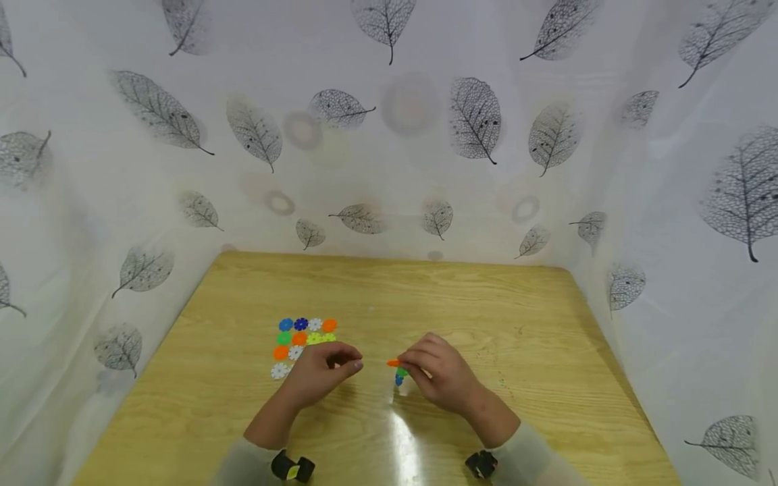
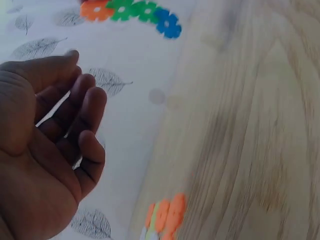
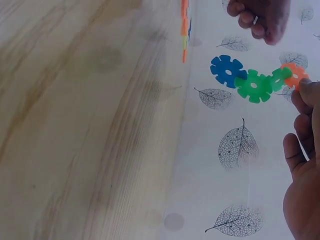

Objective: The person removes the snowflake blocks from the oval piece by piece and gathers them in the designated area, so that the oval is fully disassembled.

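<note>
My right hand (image 1: 442, 375) pinches the orange end of a short chain of notched plastic discs. In the right wrist view the chain runs from an orange disc (image 3: 294, 75) through two green discs (image 3: 254, 86) to a blue disc (image 3: 228, 71), joined at their slots. It hangs in the air over the table. My left hand (image 1: 321, 372) holds nothing; its fingers (image 2: 92, 107) are loosely bent, with a gap to the chain. Below and behind it lie loose discs, some covered by the hand in the head view.
The loose discs, such as a white one (image 1: 280, 370) and a dark blue one (image 1: 300, 324), lie flat in rows on the left of the wooden table (image 1: 486, 304). A white curtain (image 1: 413, 169) printed with leaves surrounds the table's back and sides.
</note>
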Tool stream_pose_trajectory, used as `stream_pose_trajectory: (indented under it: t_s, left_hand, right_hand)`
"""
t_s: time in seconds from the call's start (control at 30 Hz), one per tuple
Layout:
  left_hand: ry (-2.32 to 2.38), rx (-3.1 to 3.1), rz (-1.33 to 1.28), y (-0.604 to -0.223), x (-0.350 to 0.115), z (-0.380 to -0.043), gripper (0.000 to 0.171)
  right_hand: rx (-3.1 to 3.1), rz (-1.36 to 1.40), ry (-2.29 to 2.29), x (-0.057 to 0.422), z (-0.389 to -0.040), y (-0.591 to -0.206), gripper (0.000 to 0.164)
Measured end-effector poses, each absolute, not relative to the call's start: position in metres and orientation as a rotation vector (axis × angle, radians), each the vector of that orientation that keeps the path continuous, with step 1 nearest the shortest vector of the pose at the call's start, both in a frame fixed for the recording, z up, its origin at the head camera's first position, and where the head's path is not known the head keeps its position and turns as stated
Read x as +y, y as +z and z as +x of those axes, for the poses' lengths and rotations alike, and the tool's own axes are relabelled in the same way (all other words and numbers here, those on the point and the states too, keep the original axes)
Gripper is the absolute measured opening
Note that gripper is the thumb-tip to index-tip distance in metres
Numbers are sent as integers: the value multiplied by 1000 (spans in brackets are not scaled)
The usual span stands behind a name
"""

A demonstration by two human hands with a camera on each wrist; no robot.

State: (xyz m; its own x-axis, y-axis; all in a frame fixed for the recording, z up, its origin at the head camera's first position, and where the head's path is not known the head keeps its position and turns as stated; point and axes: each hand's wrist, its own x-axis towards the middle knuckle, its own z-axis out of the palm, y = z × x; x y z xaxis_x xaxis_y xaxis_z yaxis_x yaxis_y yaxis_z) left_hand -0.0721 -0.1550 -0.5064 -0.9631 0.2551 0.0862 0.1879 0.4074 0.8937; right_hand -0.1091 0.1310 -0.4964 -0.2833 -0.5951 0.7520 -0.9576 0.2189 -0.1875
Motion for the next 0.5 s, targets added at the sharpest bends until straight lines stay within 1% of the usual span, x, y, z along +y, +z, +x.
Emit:
stream_pose_trajectory:
  t_s: [0.13, 0.2, 0.5]
  left_hand:
    - [1683, 2523, 620, -507, -140, -73, 13]
    - [1703, 2501, 680, -506, -135, -73, 14]
    - [1678, 2555, 754, -496, -123, -75, 5]
  right_hand:
    - [-1931, 1431, 871, 128, -108, -496, 11]
    - [-1918, 1427, 864, 127, -108, -495, 9]
    - [-1903, 1417, 838, 123, -106, -492, 13]
